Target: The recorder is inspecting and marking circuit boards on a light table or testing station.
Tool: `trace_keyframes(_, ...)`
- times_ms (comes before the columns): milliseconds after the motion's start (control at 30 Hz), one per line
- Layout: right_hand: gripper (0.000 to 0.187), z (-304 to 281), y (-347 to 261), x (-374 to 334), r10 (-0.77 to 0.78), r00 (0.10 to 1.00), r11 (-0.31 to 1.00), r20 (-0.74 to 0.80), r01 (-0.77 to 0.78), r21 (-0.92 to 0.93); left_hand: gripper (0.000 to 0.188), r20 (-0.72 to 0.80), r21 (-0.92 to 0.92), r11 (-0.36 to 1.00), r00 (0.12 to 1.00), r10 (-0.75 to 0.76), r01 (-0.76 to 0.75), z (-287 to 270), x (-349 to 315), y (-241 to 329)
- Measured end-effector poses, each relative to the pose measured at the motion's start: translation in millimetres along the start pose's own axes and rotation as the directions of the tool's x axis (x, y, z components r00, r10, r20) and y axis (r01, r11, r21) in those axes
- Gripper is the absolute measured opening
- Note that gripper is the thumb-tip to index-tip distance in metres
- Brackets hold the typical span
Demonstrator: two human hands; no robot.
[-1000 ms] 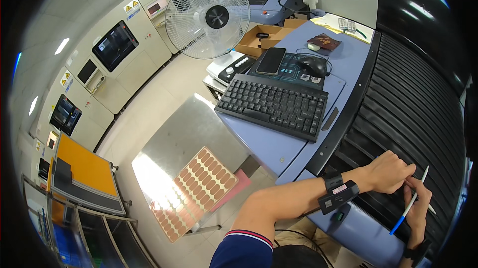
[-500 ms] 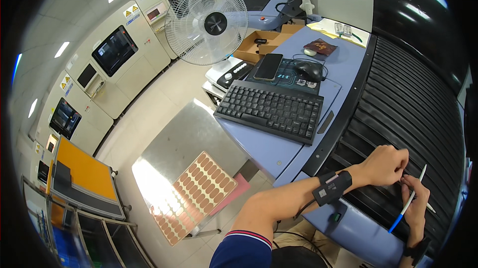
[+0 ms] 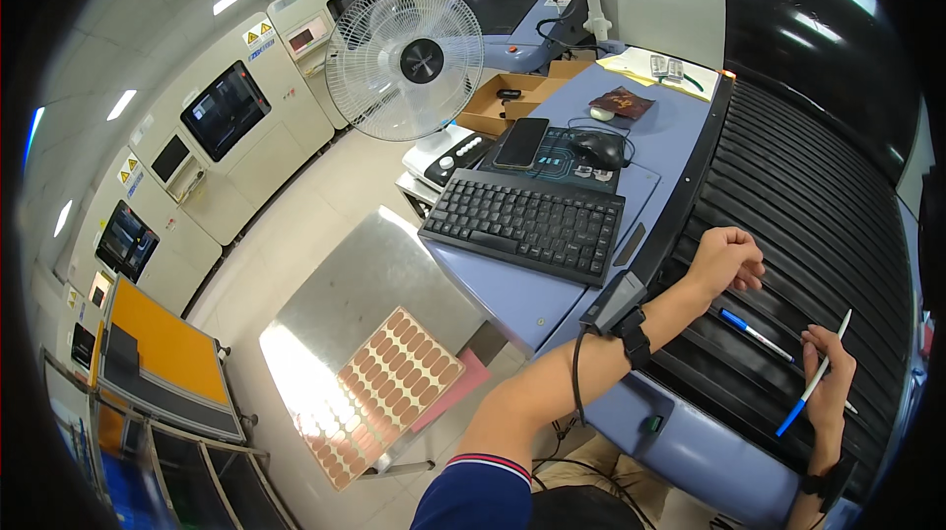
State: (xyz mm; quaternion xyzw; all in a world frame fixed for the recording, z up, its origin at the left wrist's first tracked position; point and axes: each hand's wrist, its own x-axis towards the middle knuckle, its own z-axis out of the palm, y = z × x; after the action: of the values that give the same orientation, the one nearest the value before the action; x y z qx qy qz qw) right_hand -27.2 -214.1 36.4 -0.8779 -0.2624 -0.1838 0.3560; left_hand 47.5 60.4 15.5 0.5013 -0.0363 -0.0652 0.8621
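Observation:
Over the black slatted bed (image 3: 788,205), my left hand (image 3: 727,259) hangs with its fingers loosely curled and a little apart, nothing seen in them. My right hand (image 3: 830,377) is closed on a slim white pen (image 3: 814,382) with a blue end, which slants across the fingers, blue end down. Between the hands a blue-and-white marker (image 3: 756,335) lies on the slats. A pale tip of another pen (image 3: 851,409) shows beside my right hand; the rest is hidden behind it. Both wrists wear black straps, the left with a dark box on it.
Left of the bed, a blue-grey worktop holds a black keyboard (image 3: 522,223), a phone (image 3: 521,143), a mouse (image 3: 598,148) and a brown packet (image 3: 621,103). A fan (image 3: 422,61) stands behind. A metal table (image 3: 345,279) bears a sheet of oval pieces (image 3: 394,372).
My left hand has moved up and leftward, away from my right hand, and its fingers have loosened. The blue-and-white marker now shows on the slats. My right hand keeps the white pen.

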Motion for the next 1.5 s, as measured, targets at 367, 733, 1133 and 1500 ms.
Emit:
trace_keyframes(367, 0.017, -19, 6, 3, -0.022, 0.995, 0.999, -0.095, 0.019, -0.039, 0.012, -0.060, 0.073, 0.997, 0.998, 0.029, -0.025, 6, 6, 14)
trace_keyframes(733, 0.021, -27, 17, 10, -0.022, 0.991, 0.999, -0.129, 0.025, 0.020, 0.014, -0.217, 0.295, 0.952, 0.964, 0.153, -0.085, 0, -11, 23)
trace_keyframes(1133, 0.024, -47, 41, 17, 0.123, 0.979, 0.992, -0.160, -0.116, 0.058, 0.066, -0.070, 0.841, 0.514, 0.907, 0.415, -0.170, -16, 2, 14)
trace_keyframes(1500, 0.053, -48, 62, 13, 0.181, 0.978, 0.983, 0.106, -0.179, -0.030, 0.069, 0.067, 0.995, 0.034, 0.880, 0.470, -0.094, -24, 1, 14)
